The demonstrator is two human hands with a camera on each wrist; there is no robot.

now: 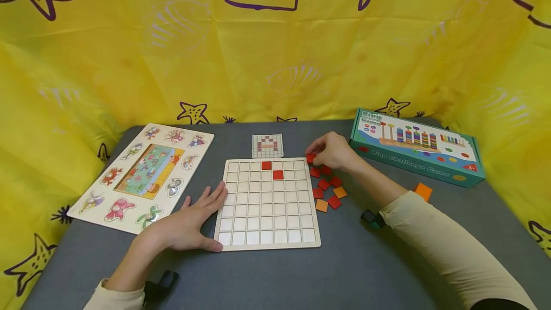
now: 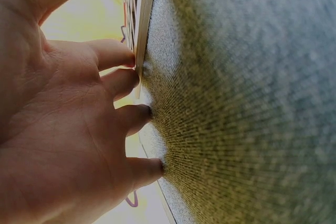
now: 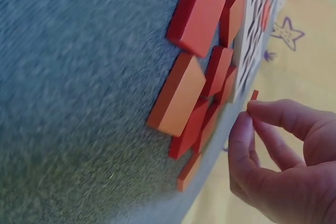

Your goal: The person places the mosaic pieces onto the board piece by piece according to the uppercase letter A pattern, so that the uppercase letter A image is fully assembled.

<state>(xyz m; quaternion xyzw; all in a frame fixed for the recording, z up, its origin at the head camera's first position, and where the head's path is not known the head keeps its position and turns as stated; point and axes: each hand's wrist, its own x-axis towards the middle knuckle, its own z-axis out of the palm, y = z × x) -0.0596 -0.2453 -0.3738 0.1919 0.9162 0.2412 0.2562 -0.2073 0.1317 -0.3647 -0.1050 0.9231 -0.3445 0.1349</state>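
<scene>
A pale wooden grid board lies on the grey table with two red tiles in its upper cells. My left hand rests along the board's left side, fingers spread, thumb at the lower left corner. In the left wrist view the fingertips touch the board's edge and the table. At the board's upper right corner my right hand pinches a red tile between thumb and fingers; only its edge shows in the right wrist view. Several loose red tiles and orange tiles lie right of the board.
A small pattern card lies just beyond the board. To the left is a wooden sea-animal puzzle. A green Ring Challenge Game box stands at the back right, with an orange piece near it. Yellow curtains enclose the table.
</scene>
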